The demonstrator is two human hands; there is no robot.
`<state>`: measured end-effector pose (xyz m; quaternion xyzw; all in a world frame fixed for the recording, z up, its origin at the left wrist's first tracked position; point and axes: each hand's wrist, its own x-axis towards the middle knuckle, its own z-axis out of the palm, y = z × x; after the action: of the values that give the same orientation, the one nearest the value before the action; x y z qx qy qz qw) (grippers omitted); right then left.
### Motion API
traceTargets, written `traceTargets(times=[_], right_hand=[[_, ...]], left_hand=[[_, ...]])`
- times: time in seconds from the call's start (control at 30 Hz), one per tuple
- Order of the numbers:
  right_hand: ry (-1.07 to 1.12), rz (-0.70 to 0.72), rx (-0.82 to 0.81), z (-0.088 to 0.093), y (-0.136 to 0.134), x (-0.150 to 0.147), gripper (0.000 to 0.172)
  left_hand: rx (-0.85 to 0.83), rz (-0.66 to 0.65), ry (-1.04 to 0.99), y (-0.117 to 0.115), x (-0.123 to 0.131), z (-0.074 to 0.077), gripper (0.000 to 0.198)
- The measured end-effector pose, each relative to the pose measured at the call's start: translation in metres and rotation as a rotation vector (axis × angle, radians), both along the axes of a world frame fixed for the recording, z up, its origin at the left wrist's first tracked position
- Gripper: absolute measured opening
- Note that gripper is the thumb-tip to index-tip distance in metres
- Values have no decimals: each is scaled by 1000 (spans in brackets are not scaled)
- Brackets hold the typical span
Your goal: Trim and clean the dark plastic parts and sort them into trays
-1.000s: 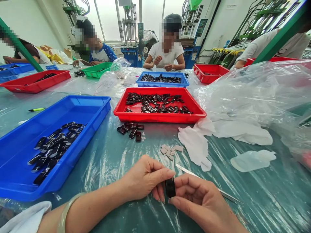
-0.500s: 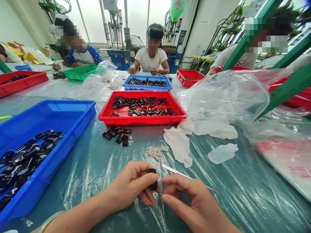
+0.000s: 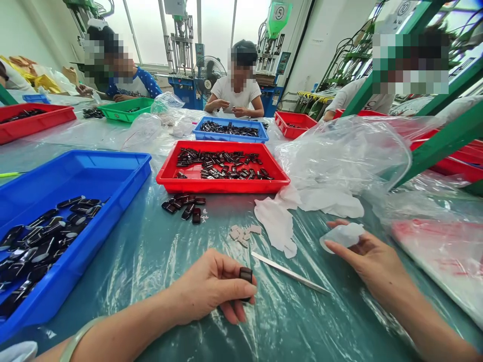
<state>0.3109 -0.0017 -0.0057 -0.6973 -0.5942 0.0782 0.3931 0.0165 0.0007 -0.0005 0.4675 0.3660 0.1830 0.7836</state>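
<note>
My left hand (image 3: 215, 289) holds a small glossy black plastic part (image 3: 246, 274) between thumb and fingers, above the middle of the table's near side. Over to the right, my right hand (image 3: 372, 266) has its thumb and fingers closed around a small translucent whitish bottle (image 3: 341, 235), with its far end hidden by the fingers. Between the hands lie slim metal tweezers (image 3: 289, 272), touched by neither. Beyond them sits a small heap of pale flat pieces (image 3: 243, 234). Several more black parts (image 3: 184, 205) rest on the table beside white scraps.
A large blue tray (image 3: 124, 193) of black parts stands at left. Ahead is a red tray (image 3: 222, 187) with similar parts, a smaller blue tray (image 3: 230, 137) behind it. White cloth (image 3: 277, 223) and clear plastic bags (image 3: 339, 146) lie right. Co-workers sit around the table.
My right hand has moved right and forward, away from my left hand, and has taken hold of the bottle. My left hand keeps the black part, now turned slightly. The tweezers are more fully visible.
</note>
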Motion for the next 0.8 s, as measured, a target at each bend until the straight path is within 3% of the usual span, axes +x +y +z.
traceTargets(times=[0.07, 0.17, 0.4, 0.8], right_hand=[[-2, 70, -70, 2, -1, -5, 28], [-31, 123, -82, 9, -8, -22, 33], [-497, 601, 286, 29, -19, -73, 36], [-632, 684, 380, 25, -24, -91, 39]], left_hand=[[3, -17, -12, -1, -1, -1, 26], [-23, -46, -55, -2, -2, -4, 27], [-84, -74, -63, -4, -2, -1, 26], [-100, -139, -61, -8, -4, -6, 31]])
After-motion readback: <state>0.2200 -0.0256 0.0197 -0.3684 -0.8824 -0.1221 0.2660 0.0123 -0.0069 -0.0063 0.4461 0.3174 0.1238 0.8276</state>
